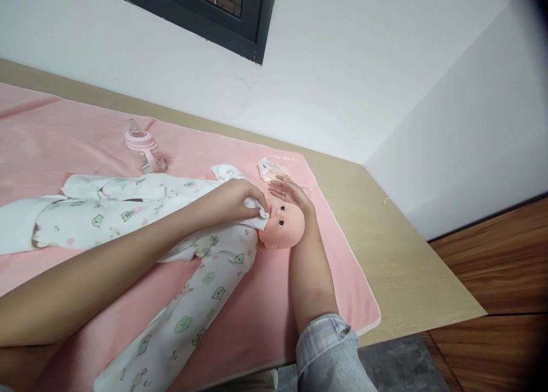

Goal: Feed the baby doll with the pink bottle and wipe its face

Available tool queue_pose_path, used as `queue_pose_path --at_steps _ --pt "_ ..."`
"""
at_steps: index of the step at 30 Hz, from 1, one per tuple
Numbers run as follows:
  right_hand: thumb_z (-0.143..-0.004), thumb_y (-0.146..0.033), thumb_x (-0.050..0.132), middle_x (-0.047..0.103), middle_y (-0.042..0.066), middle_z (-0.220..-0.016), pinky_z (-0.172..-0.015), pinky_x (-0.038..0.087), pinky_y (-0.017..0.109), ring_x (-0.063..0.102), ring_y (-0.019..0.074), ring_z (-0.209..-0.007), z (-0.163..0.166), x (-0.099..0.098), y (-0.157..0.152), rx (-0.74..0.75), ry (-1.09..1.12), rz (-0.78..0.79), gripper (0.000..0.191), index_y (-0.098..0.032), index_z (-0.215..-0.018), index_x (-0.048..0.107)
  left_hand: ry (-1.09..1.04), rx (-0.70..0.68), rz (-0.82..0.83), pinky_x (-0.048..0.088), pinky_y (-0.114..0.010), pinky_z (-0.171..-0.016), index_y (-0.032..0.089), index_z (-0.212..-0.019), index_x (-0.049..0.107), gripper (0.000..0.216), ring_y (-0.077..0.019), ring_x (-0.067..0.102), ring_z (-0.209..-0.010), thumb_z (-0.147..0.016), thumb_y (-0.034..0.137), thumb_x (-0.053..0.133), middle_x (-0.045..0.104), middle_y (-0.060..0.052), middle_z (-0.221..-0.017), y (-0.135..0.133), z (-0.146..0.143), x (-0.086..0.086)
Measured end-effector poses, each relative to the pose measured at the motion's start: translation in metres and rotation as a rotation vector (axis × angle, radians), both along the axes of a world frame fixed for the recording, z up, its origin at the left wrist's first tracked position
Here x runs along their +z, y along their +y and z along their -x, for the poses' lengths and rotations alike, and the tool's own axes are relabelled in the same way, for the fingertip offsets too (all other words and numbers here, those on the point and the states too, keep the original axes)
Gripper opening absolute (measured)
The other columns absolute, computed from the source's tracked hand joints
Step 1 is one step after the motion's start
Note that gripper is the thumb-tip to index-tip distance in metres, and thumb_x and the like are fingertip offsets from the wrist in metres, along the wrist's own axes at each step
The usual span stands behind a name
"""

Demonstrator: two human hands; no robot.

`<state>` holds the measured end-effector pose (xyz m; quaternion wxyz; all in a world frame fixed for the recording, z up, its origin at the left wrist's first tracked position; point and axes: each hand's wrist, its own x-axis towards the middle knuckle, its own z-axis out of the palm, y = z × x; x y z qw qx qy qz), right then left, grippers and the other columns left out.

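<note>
A bald baby doll (286, 223) lies on its back, dressed in a white printed outfit (222, 281) with its sleeve spread toward me. My left hand (240, 202) is closed on a white tissue (258, 219), pressed at the doll's mouth and chin. My right hand (291, 193) rests at the far side of the doll's head, fingers stretched out and holding nothing. The right wrist touches the top of the head. Just beyond those fingertips lies a small clear plastic packet (270, 168).
A pink-lidded baby bottle (142, 144) stands beyond the doll's legs. The pink blanket (338, 272) covers much of the wooden table (398, 278). White walls (317, 67) and a dark-framed window (252, 32) border the far side; brown wood panels (505, 266) are on the right.
</note>
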<state>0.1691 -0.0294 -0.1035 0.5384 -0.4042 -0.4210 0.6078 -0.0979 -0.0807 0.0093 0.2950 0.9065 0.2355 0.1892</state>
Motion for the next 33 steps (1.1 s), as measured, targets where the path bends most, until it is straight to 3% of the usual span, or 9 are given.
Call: queue_pose_path --at_steps 24,33 --pt "-0.082 -0.037 0.064 0.069 0.006 -0.115 -0.111 0.043 0.043 0.066 0.0208 -0.109 -0.0008 -0.0012 0.0007 0.006 0.005 -0.014 0.033 -0.025 -0.113 0.059 0.071 0.115 -0.139 0.041 -0.025 -0.066 0.027 -0.087 0.075 0.029 -0.0189 0.064 -0.075 -0.071 0.015 0.054 0.073 0.006 -0.083 0.0044 0.0020 0.0004" --pt "-0.082 -0.038 0.065 0.070 0.006 -0.114 -0.110 0.044 0.041 0.065 0.0206 -0.111 -0.0008 0.0015 -0.0006 0.012 0.003 0.000 0.034 -0.023 -0.112 0.058 0.030 0.155 -0.082 0.041 -0.025 -0.063 0.025 -0.087 0.074 0.023 -0.0178 0.064 -0.070 -0.074 0.021 0.056 0.072 0.005 -0.081 0.0035 0.0015 -0.0003"
